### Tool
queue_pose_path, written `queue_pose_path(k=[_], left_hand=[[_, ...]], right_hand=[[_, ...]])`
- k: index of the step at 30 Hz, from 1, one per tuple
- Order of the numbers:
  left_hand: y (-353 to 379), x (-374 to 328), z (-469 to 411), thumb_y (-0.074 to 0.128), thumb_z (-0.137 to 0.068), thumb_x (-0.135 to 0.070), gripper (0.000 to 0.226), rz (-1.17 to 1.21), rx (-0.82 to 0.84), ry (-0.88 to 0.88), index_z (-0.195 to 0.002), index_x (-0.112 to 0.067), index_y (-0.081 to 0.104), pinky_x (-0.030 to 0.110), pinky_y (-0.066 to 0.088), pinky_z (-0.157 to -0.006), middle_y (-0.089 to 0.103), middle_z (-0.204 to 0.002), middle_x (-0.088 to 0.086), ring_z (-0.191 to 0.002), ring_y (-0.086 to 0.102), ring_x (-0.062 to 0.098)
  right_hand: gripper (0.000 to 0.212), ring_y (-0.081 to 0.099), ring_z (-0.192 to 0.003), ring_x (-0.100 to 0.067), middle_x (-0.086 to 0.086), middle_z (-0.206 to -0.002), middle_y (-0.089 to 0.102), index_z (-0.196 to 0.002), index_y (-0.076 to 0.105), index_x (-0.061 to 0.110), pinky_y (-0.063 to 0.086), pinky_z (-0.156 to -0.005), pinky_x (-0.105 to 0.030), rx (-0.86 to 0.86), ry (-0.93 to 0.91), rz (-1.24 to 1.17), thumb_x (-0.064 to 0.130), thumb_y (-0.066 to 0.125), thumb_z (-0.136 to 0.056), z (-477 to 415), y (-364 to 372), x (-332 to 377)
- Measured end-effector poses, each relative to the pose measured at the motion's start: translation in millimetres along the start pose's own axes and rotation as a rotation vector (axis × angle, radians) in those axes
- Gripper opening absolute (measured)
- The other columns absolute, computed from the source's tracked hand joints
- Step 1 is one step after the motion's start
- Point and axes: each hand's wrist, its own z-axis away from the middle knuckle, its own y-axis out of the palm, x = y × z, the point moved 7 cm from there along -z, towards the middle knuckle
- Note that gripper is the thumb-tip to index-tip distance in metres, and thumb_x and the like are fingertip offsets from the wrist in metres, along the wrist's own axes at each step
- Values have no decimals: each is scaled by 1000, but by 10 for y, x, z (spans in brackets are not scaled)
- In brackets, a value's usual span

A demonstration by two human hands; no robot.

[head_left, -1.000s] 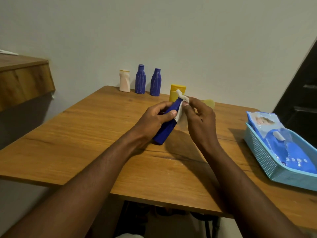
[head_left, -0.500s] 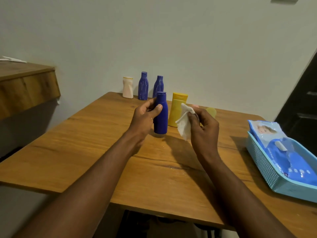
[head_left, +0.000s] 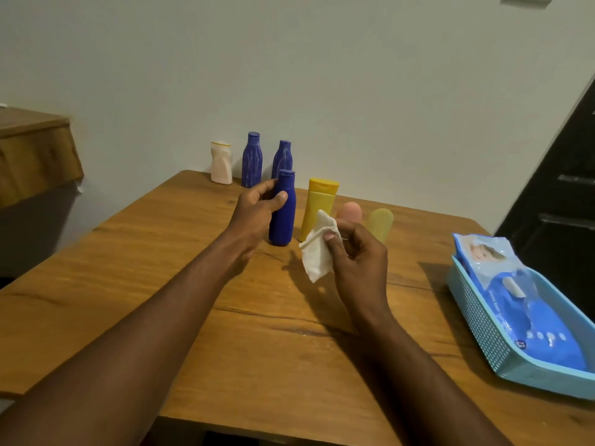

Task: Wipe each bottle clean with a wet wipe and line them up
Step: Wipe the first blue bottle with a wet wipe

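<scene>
Since one second ago, blue bottle [head_left: 283, 217] went from tilted under the wipe to upright, now toward the far edge of the surface [head_left: 128, 268], just left of the yellow bottle [head_left: 318, 204]; left hand [head_left: 254, 214] grips its upper body, thumb in front. Right hand [head_left: 357, 255] pinches the crumpled wet wipe [head_left: 317, 252] just beside the bottle, not touching it. Back row of three bottles [head_left: 251, 160] stands along the far edge.

Three blue bottles [head_left: 283, 220] [head_left: 251, 160] [head_left: 282, 154]; one cream bottle [head_left: 221, 164]; one yellow bottle [head_left: 317, 206]; one wipe [head_left: 317, 252]; one wipe pack [head_left: 528, 310]; one basket [head_left: 481, 320].
</scene>
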Motion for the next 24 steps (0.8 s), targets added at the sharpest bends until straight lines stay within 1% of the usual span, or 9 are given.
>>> queue_pose_path(k=[4, 8, 13, 18, 24], left_hand=[[3, -2, -85, 63, -105, -18, 39, -6, 6, -8, -144, -20, 60, 43, 59, -100, 70, -132, -3, -119, 69, 18], [36, 17, -134, 62, -105, -18, 42, -20, 23, -11, -147, -20, 57, 41, 60, -98, 68, -133, -5, -120, 67, 17], [42, 94, -185, 62, -105, -20, 43, -28, 22, -6, -147, -22, 57, 43, 59, -100, 68, -133, -6, -120, 68, 16], [50, 154, -206, 62, -105, -19, 44, -36, 33, 17, -148, -24, 55, 42, 60, -99, 68, -132, -7, -120, 68, 16], [38, 214, -254, 61, -105, -11, 45, -8, 41, 6, -148, -23, 55, 48, 59, -101, 66, -136, -3, -122, 67, 19]], right_hand=[[17, 70, -97, -3, 11, -106, 74, -114, 72, 20, 62, -84, -31, 4, 18, 7, 20, 67, -97, 1, 21, -21], [18, 71, -99, -4, 11, -108, 74, -115, 71, 20, 62, -85, -36, -1, 34, 18, 21, 67, -98, -19, 40, -56], [19, 69, -99, 1, 16, -107, 73, -115, 71, 23, 62, -85, -33, 14, 68, 10, 22, 66, -98, -42, 61, -117], [17, 69, -100, -3, 12, -107, 74, -114, 72, 21, 62, -85, -33, 17, 64, 7, 22, 66, -98, -72, 71, -145], [16, 70, -98, -4, 10, -105, 74, -113, 72, 20, 62, -85, -35, 8, 74, 17, 21, 67, -98, -81, 62, -171]])
